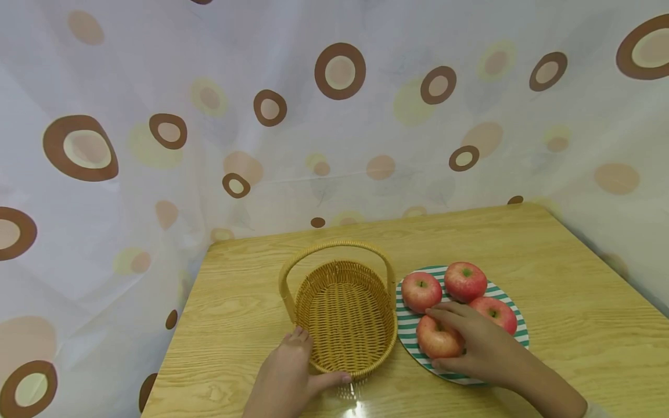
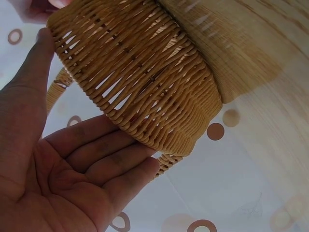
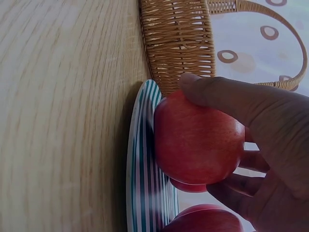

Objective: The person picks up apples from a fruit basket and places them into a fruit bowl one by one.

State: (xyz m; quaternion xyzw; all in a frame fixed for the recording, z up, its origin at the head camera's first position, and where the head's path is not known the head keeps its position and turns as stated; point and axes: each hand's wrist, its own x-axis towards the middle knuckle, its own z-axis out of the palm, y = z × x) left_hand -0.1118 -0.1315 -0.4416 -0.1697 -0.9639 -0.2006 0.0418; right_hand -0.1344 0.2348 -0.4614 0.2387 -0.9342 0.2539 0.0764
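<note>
A woven wicker basket [image 1: 319,290] with a tall arched handle stands on the table, and nothing lies in it. My left hand [image 1: 287,371] rests at its near left rim, fingers extended and thumb spread along the edge. In the left wrist view, the straight fingers [image 2: 116,150] touch the woven side. To the right, my right hand [image 1: 486,345] grips the nearest red apple [image 1: 436,341], thumb on one side and fingers round the other. That apple [image 3: 198,140] sits at the striped plate [image 3: 140,159] in the right wrist view; whether it touches is hard to tell.
Three more apples lie on the green-and-white plate [image 1: 410,337]: one at left [image 1: 421,292], one at the back [image 1: 465,282], one at right [image 1: 496,313]. The plate stands close beside the basket. A patterned curtain [image 1: 366,133] hangs behind the wooden table [image 1: 235,302].
</note>
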